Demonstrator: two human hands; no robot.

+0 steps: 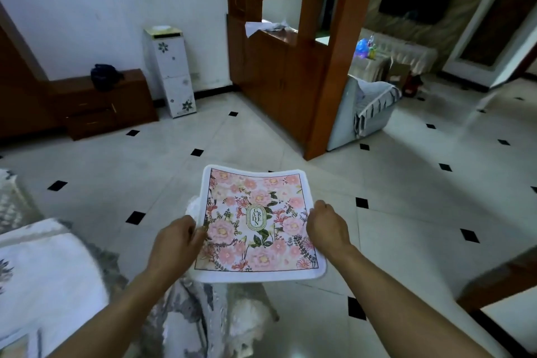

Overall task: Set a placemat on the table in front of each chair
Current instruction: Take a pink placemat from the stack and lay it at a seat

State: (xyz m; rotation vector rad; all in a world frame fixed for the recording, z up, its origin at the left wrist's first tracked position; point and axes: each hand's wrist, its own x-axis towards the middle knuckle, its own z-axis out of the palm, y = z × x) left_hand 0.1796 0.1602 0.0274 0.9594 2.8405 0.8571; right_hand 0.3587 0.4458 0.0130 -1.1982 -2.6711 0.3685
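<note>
A square placemat (pixel 257 224) with pink flowers, a white border and a "GARDEN" label in its middle is held flat in the air over the tiled floor. My left hand (pixel 177 241) grips its left edge and my right hand (pixel 327 225) grips its right edge. More white mat material shows beneath its left edge. The table (pixel 46 273), draped in a white and grey patterned cloth, lies at the lower left, below and to the left of the placemat. No chair is clearly in view.
A brown wooden edge (pixel 499 279) juts in at the lower right. Ahead stand a wooden room divider (pixel 293 73), a white flowered cabinet (pixel 171 73), a low brown drawer unit (pixel 107 104) and a covered sofa (pixel 369 107). White floor tiles with black diamonds lie between them.
</note>
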